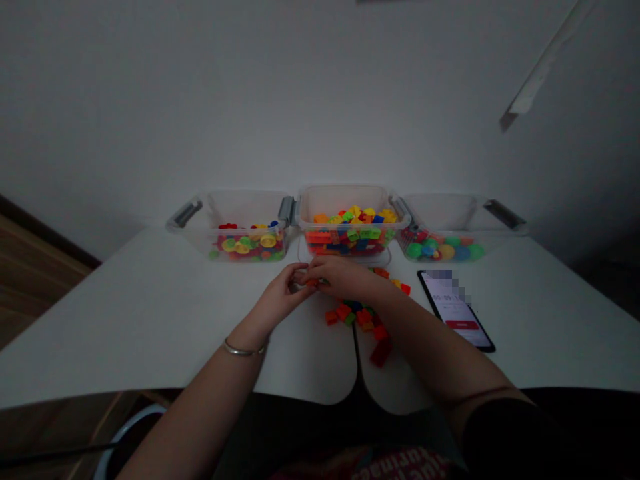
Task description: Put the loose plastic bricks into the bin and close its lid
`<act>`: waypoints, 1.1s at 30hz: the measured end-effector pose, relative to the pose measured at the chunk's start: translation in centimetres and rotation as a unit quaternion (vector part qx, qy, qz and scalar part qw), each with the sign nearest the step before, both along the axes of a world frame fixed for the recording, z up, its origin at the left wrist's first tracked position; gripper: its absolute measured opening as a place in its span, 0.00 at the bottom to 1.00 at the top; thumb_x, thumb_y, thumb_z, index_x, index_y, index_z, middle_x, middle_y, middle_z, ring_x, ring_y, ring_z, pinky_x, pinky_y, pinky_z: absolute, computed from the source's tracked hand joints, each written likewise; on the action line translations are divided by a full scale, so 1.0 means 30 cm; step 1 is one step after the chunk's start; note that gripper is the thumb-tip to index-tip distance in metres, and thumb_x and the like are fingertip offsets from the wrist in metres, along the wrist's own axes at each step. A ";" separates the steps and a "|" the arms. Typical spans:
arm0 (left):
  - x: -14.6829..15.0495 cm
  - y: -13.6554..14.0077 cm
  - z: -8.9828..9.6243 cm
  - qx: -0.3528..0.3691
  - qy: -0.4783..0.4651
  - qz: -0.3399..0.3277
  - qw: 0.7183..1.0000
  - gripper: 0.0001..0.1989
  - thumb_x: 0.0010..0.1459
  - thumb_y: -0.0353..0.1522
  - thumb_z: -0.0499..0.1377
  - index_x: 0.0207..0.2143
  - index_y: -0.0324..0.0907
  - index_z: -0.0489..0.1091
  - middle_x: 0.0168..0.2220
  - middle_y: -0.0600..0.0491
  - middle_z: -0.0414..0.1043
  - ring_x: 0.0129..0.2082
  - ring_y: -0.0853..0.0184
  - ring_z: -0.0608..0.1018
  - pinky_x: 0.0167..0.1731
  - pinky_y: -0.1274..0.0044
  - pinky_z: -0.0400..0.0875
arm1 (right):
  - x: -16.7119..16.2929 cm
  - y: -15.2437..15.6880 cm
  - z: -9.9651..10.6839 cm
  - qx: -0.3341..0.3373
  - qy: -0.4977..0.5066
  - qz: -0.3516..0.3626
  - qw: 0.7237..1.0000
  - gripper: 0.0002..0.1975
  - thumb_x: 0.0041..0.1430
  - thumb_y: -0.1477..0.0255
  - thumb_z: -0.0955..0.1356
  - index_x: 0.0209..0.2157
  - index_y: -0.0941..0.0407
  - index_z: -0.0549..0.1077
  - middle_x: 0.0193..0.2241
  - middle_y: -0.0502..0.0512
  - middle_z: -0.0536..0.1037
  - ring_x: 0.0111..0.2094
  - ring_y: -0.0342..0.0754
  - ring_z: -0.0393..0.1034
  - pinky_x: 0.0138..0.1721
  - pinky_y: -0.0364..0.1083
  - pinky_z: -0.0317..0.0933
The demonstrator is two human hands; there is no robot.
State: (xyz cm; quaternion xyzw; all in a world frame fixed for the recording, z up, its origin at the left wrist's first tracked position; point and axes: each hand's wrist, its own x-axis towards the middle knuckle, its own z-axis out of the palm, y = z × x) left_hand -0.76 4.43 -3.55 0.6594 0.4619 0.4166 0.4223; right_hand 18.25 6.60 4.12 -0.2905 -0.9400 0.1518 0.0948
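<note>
My left hand point(284, 291) and my right hand point(336, 276) meet over the white table, just in front of the middle bin. Between their fingertips shows a small orange toy brick point(312, 283), with a bit of green beside it; the fingers cover most of it. Both hands are closed on it. A loose pile of toy bricks point(344, 312) in orange, red, green and yellow lies under and beside my right forearm, which hides part of the pile.
Three clear bins stand along the wall: a left bin point(200, 233) with colourful small pieces, a middle bin point(345, 195) heaped with bricks, a right bin point(493, 230) holding balls. A phone point(457, 310) lies right of my right forearm. A seam point(357, 347) splits the table front.
</note>
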 end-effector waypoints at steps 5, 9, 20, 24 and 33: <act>0.003 -0.001 0.010 -0.002 -0.021 -0.004 1.000 0.28 0.51 0.39 0.67 0.52 0.40 0.65 0.42 0.46 0.79 0.42 0.61 0.81 0.47 0.66 0.74 | 0.003 0.002 0.001 0.003 0.026 0.003 1.000 0.15 0.63 0.80 0.66 0.48 0.57 0.79 0.46 0.62 0.78 0.44 0.51 0.73 0.46 0.48 0.64; 0.001 0.003 0.008 0.004 -0.010 0.001 1.000 0.25 0.51 0.38 0.66 0.51 0.40 0.66 0.42 0.47 0.79 0.41 0.61 0.81 0.46 0.66 0.74 | 0.006 0.005 0.006 0.010 0.010 0.009 1.000 0.14 0.64 0.78 0.66 0.48 0.57 0.78 0.44 0.60 0.79 0.44 0.50 0.73 0.46 0.47 0.64; -0.013 0.001 0.003 0.032 0.047 0.044 0.997 0.21 0.54 0.39 0.64 0.49 0.41 0.69 0.40 0.48 0.78 0.39 0.63 0.79 0.41 0.69 0.74 | 0.004 -0.004 0.003 -0.004 0.008 -0.084 0.996 0.11 0.63 0.71 0.68 0.46 0.57 0.75 0.43 0.61 0.80 0.44 0.54 0.74 0.41 0.48 0.63; -0.022 0.000 0.002 0.072 0.118 0.077 0.987 0.17 0.54 0.38 0.63 0.45 0.42 0.71 0.40 0.49 0.77 0.35 0.64 0.78 0.36 0.72 0.73 | 0.025 0.015 0.021 0.013 0.080 -0.070 0.994 0.09 0.60 0.76 0.69 0.43 0.56 0.75 0.43 0.57 0.80 0.44 0.50 0.73 0.45 0.47 0.63; -0.033 -0.001 -0.010 0.104 0.211 0.079 0.969 0.11 0.53 0.34 0.62 0.40 0.42 0.74 0.37 0.49 0.77 0.34 0.63 0.76 0.37 0.70 0.72 | 0.170 0.036 0.109 0.203 0.274 -0.217 0.915 0.12 0.58 0.71 0.69 0.45 0.55 0.76 0.43 0.58 0.80 0.44 0.52 0.72 0.50 0.53 0.63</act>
